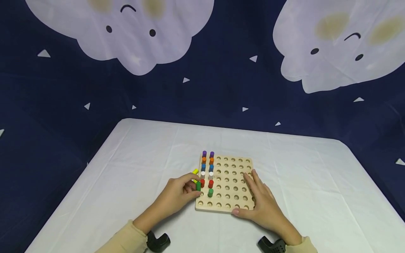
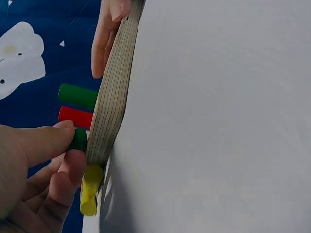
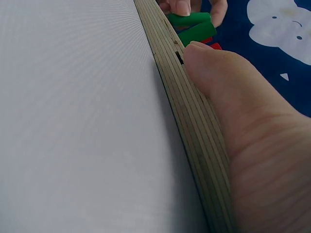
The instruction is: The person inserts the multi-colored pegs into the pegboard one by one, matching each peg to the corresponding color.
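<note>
My left hand (image 1: 180,193) pinches a green peg (image 1: 198,186) between thumb and fingers, at the left edge of a wooden pegboard (image 1: 223,207). In the left wrist view, that peg is mostly covered by the fingertips. My right hand (image 1: 265,203) rests on the board's right side with its fingers extended and its thumb along the front edge. Two columns of pegs stand at the left: purple (image 1: 212,154), orange (image 1: 211,161), blue (image 1: 211,168), white (image 1: 211,175) and red (image 1: 211,183) pairs, plus one green peg (image 1: 210,192).
Yellow pegs (image 2: 89,204) lie against the board's left edge, partly behind my left hand in the head view. A white cloth (image 1: 152,151) covers the table. Behind it hangs a dark blue curtain (image 1: 221,95) with clouds.
</note>
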Available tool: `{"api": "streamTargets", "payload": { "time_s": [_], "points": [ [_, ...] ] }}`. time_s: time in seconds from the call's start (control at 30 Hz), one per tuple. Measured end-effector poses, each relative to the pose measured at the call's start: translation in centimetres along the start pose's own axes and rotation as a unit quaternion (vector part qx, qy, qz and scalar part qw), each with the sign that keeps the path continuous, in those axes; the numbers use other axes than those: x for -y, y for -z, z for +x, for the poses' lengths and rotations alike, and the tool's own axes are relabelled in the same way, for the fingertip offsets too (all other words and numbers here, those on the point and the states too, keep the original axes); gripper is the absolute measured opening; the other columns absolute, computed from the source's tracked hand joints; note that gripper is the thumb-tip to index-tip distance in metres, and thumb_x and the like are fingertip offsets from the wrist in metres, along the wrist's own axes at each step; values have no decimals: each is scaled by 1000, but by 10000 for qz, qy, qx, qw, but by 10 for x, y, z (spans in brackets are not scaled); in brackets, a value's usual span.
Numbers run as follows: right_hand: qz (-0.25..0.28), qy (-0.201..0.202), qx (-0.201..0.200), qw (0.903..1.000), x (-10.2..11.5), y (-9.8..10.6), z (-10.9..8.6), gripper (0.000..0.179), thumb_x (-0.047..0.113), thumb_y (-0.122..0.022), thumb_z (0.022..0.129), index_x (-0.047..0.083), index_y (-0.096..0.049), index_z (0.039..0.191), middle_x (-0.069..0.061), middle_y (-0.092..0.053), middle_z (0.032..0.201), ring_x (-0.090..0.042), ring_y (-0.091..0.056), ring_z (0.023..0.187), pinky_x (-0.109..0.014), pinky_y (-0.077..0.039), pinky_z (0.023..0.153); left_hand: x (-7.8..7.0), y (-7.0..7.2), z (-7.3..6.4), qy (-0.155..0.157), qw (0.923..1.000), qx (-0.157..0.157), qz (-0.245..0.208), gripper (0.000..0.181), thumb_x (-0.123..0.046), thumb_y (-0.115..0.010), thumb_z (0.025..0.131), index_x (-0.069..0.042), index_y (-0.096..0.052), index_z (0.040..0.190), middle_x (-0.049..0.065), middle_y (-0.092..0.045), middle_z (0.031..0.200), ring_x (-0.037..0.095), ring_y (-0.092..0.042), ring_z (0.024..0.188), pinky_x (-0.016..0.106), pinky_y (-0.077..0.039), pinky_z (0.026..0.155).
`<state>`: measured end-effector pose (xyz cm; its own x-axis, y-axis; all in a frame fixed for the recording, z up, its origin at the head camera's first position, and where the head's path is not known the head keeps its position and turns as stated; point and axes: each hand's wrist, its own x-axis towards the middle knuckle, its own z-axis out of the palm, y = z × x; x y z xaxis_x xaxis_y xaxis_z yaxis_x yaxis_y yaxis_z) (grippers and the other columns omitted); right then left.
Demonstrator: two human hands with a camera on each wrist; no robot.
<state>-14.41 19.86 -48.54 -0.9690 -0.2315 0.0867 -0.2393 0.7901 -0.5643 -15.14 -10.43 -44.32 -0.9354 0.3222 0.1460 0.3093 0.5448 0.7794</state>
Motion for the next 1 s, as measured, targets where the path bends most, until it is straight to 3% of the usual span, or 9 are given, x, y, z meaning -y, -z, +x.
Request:
{"api": "streamTargets", "payload": {
  "time_s": [0.43, 0.63, 0.83, 1.0],
  "points": [
    [42, 60, 0, 10000, -2, 0, 0, 120, 76, -77, 63, 29, -22, 158, -12, -6, 167, -57, -21, 143, -78, -22, 104, -9, -4, 4, -401, 9965, 138, 715, 26, -17, -79, 85, -16, -64, 106, -8, -68, 83, -1, -56, 69, 18, -48, 61],
    [23, 47, 4, 10000, -1, 0, 0, 120, 76, -76, 62, 29, -22, 158, -12, -7, 168, -57, -22, 142, -78, -24, 102, -9, -5, 2, -348, 9950, 258, 902, 26, -20, -78, 86, -17, -63, 107, -11, -65, 81, -2, -55, 69, 18, -48, 63],
    [30, 49, -1, 10000, -1, 1, 0, 120, 76, -76, 63, 29, -22, 158, -13, -7, 167, -57, -23, 142, -78, -24, 102, -10, -6, 2, -390, 9932, 351, 1040, 19, -16, -77, 86, -20, -61, 96, -12, -57, 75, 1, -50, 68, 19, -44, 60],
    [22, 33, 14, 10000, -1, 1, -1, 120, 76, -76, 63, 29, -22, 158, -12, -6, 167, -57, -23, 142, -78, -24, 103, -10, -7, 2, -335, 9950, 414, 844, 20, -13, -77, 86, -18, -63, 100, -10, -59, 83, 3, -51, 71, 19, -46, 62]
  ]
}}
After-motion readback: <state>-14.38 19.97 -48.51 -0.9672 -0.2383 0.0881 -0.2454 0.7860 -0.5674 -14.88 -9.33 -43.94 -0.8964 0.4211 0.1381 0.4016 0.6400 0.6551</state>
